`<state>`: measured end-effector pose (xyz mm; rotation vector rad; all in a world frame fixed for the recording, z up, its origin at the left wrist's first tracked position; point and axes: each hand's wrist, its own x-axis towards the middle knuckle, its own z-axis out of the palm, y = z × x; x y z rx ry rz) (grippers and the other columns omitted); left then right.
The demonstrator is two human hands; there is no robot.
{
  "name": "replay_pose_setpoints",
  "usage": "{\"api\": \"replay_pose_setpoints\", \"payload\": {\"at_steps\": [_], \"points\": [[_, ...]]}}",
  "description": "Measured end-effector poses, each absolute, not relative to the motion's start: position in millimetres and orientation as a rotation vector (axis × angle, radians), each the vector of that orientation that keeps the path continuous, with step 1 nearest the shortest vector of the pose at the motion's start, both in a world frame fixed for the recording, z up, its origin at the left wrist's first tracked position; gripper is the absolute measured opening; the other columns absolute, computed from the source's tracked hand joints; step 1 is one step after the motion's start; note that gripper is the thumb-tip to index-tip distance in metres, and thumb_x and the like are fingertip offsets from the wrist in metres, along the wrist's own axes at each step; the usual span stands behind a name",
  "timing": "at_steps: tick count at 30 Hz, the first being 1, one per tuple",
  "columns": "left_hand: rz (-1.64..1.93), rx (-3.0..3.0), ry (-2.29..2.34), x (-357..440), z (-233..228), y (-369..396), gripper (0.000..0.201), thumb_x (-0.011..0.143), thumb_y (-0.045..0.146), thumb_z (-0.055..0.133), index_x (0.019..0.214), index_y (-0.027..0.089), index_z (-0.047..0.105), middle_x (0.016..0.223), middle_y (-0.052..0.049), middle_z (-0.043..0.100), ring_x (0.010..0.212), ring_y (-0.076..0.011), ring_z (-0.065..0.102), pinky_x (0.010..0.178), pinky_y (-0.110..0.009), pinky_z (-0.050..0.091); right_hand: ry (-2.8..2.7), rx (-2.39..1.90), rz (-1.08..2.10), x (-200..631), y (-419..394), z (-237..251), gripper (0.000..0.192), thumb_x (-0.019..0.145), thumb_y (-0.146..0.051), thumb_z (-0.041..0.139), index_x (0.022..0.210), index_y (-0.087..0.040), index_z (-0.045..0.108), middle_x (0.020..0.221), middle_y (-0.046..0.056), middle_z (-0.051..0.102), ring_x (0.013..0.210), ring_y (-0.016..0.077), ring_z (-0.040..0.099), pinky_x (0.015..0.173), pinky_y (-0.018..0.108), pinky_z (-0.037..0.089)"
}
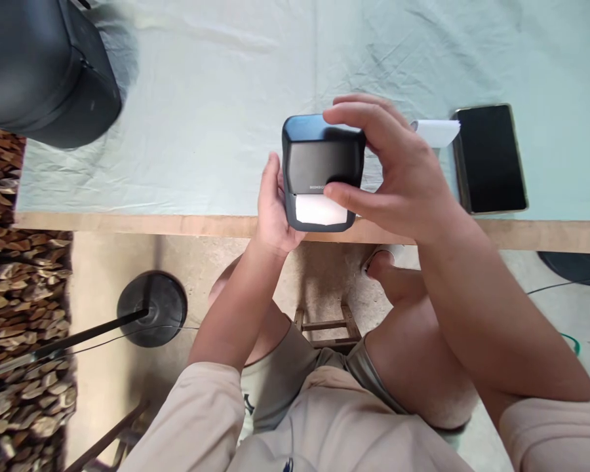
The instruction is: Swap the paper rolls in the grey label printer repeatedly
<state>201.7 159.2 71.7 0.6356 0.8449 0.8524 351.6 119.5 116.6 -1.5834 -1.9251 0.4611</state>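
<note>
A dark label printer (324,164) with a rounded body is held up over the table's front edge, with white paper (320,209) showing at its near end. My left hand (274,213) cups it from the left and below; its fingers are mostly hidden behind the printer. From the right, my right hand (403,167) grips the printer, fingers over the far top corner and thumb pressed near the lettering by the paper. Just beyond my right hand lies a curled white paper piece (438,133), partly hidden by that hand.
A pale green cloth (216,118) covers the table, which has a wooden front edge (142,224). At right lies a black-screened phone (491,157) in a case. A large black case (54,72) stands at far left. Below are a round stand base (152,311), stacked firewood (24,314) and cables.
</note>
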Motion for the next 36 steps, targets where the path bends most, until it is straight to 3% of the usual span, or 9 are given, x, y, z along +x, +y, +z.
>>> {"api": "replay_pose_setpoints", "payload": {"at_steps": [3,14,16,18,21,25,29,32,36], "points": [[0.831,0.681,0.726,202.9,75.3,158.3,0.063,0.087,0.072,0.036,0.114,0.022,0.063,0.117,-0.006,0.069,0.137,-0.0299,0.048,0.101,-0.037,0.054,-1.936,-1.606,0.502,353.9,120.2,116.0,0.058,0.083,-0.031,0.061,0.137,-0.032,0.040,0.150,-0.001,0.037,0.143,0.0179,0.035,0.110,0.032,0.045],[0.794,0.656,0.776,201.2,66.9,162.9,0.064,0.085,0.073,0.042,0.108,0.018,0.064,0.107,-0.010,0.070,0.136,-0.0339,0.049,0.101,-0.044,0.055,-1.861,-1.456,0.492,363.0,119.7,109.7,0.065,0.076,-0.039,0.072,0.134,-0.031,0.046,0.149,0.004,0.040,0.138,0.0229,0.043,0.102,0.037,0.052],[0.811,0.672,0.755,201.8,68.9,163.2,0.067,0.085,0.075,0.038,0.111,0.019,0.064,0.110,-0.010,0.070,0.138,-0.0332,0.046,0.103,-0.043,0.054,-1.820,-1.449,0.288,359.4,120.6,111.0,0.056,0.075,-0.042,0.072,0.125,-0.026,0.054,0.137,0.009,0.049,0.123,0.0233,0.053,0.090,0.035,0.055],[0.830,0.673,0.739,202.2,68.6,163.4,0.065,0.085,0.074,0.039,0.111,0.020,0.064,0.112,-0.009,0.070,0.140,-0.0323,0.044,0.105,-0.042,0.053,-1.745,-1.490,0.006,353.6,120.3,114.5,0.037,0.081,-0.044,0.066,0.112,-0.024,0.060,0.101,0.006,0.062,0.089,0.0174,0.062,0.073,0.032,0.052],[0.823,0.685,0.695,202.4,64.5,162.8,0.049,0.088,0.062,0.048,0.106,0.020,0.065,0.113,-0.006,0.070,0.141,-0.0296,0.043,0.107,-0.039,0.051,-1.566,-1.531,-0.125,346.2,118.8,120.9,0.016,0.094,-0.036,0.051,0.103,-0.025,0.059,0.071,-0.003,0.056,0.057,0.0079,0.054,0.056,0.027,0.037],[0.796,0.700,0.596,201.9,60.0,161.0,0.043,0.094,0.054,0.043,0.101,0.018,0.067,0.112,-0.005,0.071,0.140,-0.0270,0.046,0.106,-0.036,0.052,-1.533,-1.417,-0.035,346.5,119.6,124.2,0.011,0.094,-0.025,0.046,0.096,-0.022,0.056,0.097,-0.001,0.064,0.075,0.0089,0.063,0.057,0.025,0.040],[0.780,0.715,0.571,200.1,58.2,159.3,0.036,0.094,0.049,0.048,0.102,0.020,0.066,0.111,-0.003,0.071,0.135,-0.0252,0.052,0.102,-0.033,0.054,-1.903,-1.683,-0.076,349.3,123.2,121.6,0.008,0.082,-0.020,0.056,0.082,-0.023,0.063,0.081,0.000,0.066,0.083,0.0178,0.060,0.059,0.029,0.036],[0.760,0.729,0.559,199.1,57.3,158.2,0.027,0.092,0.043,0.056,0.105,0.022,0.065,0.109,-0.001,0.070,0.129,-0.0240,0.058,0.097,-0.032,0.057,-1.977,-2.043,0.018,347.7,125.6,122.8,0.018,0.074,-0.029,0.065,0.091,-0.029,0.068,0.076,0.004,0.062,0.080,0.0219,0.057,0.056,0.029,0.028],[0.735,0.714,0.570,199.0,57.3,156.8,0.027,0.087,0.042,0.063,0.104,0.021,0.066,0.106,-0.001,0.071,0.121,-0.0245,0.063,0.087,-0.029,0.061,-1.979,-2.318,0.160,346.5,128.2,128.7,0.030,0.071,-0.039,0.066,0.101,-0.035,0.067,0.071,0.004,0.053,0.065,0.0191,0.050,0.060,0.032,0.033]]}}
